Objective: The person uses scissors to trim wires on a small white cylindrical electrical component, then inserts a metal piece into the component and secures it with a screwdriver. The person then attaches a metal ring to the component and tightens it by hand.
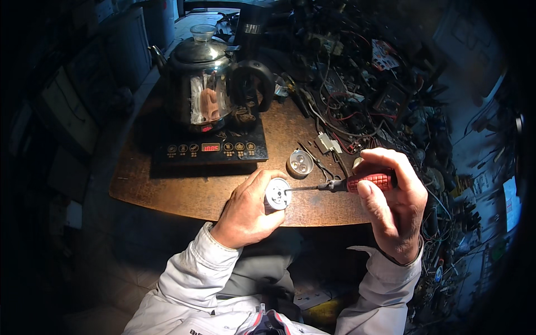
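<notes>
Near the table's front edge, my left hand (243, 210) is closed around a small round white lamp housing (272, 204), its open face turned up and to the right. My right hand (395, 204) grips a screwdriver (371, 182) by its red textured handle. The thin shaft runs leftward, and its tip meets the face of the housing; whether it sits in a screw cannot be made out. Just beyond, a round clear lens cap (300, 163) with three lenses lies on the wooden table (184, 192). Tweezers or thin pliers (321, 162) lie beside it.
A glass kettle (206, 84) with a metal lid stands on a black induction cooker (212, 148) at the back left. A pale connector block (326, 144) lies behind the pliers. Tangled cables and parts (357, 106) heap up along the table's right side.
</notes>
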A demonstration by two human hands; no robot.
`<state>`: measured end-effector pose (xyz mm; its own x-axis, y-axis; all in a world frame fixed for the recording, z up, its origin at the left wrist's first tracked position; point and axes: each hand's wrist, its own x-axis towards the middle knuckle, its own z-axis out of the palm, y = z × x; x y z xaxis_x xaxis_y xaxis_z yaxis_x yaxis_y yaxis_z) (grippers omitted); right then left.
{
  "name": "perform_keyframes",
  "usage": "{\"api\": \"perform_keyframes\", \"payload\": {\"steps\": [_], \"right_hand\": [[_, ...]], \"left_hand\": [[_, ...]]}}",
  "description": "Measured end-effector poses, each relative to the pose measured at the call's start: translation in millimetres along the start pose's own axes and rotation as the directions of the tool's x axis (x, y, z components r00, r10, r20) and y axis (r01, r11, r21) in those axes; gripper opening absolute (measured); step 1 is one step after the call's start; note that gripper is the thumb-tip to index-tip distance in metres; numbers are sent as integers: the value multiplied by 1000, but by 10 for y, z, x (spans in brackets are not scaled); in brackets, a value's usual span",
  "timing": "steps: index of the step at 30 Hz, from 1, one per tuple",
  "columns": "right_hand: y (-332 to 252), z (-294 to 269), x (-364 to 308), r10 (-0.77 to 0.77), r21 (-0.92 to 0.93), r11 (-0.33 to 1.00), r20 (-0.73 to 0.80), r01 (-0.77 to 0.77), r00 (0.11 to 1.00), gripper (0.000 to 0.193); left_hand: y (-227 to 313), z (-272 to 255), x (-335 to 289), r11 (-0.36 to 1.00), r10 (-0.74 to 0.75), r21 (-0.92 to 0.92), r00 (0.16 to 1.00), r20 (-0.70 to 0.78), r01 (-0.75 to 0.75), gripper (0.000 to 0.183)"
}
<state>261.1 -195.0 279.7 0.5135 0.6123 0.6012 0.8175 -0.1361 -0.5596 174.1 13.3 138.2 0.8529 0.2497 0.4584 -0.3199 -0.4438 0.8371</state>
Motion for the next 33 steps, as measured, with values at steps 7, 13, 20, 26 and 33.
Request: {"api": "perform_keyframes", "payload": {"steps": [7, 13, 20, 26, 33], "right_hand": [[-33, -117, -19, 167, 173, 969, 68, -176, 984, 34], [-41, -193, 160, 84, -220, 975, 208, -37, 974, 35], [2, -255, 197, 100, -24, 995, 257, -97, 961, 31], [-28, -324, 264, 33, -237, 970, 322, 47, 946, 20], [-61, -92, 147, 69, -102, 993, 92, -59, 993, 18]], "left_hand": [[30, 6, 13, 1000, 5, -29, 1000, 26, -4, 50], [17, -9, 0, 1000, 5, -12, 1000, 26, -4, 49], [16, -47, 6, 998, -40, -52, 995, 90, 45, 54], [28, -32, 0, 998, -52, -32, 995, 83, 55, 54], [3, -26, -12, 999, -42, -25, 997, 66, 43, 55]]}}
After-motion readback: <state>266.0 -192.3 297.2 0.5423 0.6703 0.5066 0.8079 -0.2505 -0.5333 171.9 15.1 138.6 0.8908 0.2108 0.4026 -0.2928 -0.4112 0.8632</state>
